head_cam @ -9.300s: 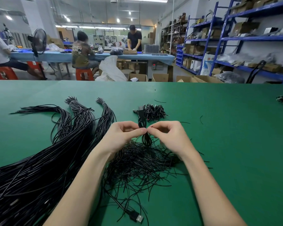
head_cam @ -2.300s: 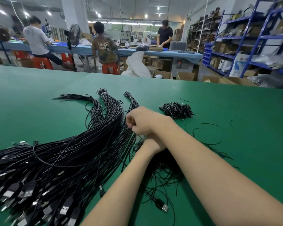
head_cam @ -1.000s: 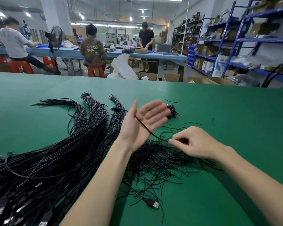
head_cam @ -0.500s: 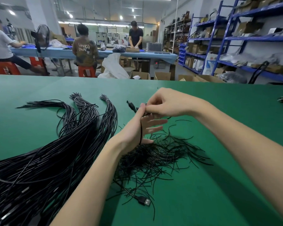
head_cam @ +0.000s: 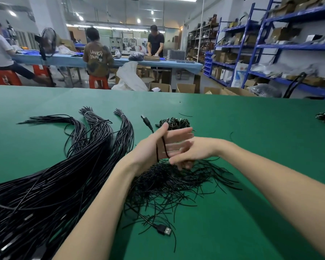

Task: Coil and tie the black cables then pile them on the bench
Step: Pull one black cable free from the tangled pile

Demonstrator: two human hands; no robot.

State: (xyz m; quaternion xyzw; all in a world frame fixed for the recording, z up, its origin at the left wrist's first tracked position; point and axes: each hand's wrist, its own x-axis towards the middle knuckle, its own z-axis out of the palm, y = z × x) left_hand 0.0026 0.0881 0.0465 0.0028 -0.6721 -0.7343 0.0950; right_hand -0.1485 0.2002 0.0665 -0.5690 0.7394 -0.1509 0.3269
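Cable in hand is a thin black lead, looped around the flat palm of the left hand, its plug end sticking up and away past the thumb. It looks light, limp and smooth-jacketed, so I judge turns will slacken and slide off straight fingers unless kept taut. The left grip is wide, fingers extended as a former for the coil. The right hand sits just beside the left fingertips, blurred; its fingers seem curled around the running part of the lead, though I cannot tell how firmly. Best hold, I think, is on the jacket near the palm, not on the plug, pinching across all turns before slipping them off. Beneath the hands lies a loose heap of short black ties on the green bench. Left of it spreads the big sheaf of uncoiled cables; a small pile of finished coils sits beyond the hands.
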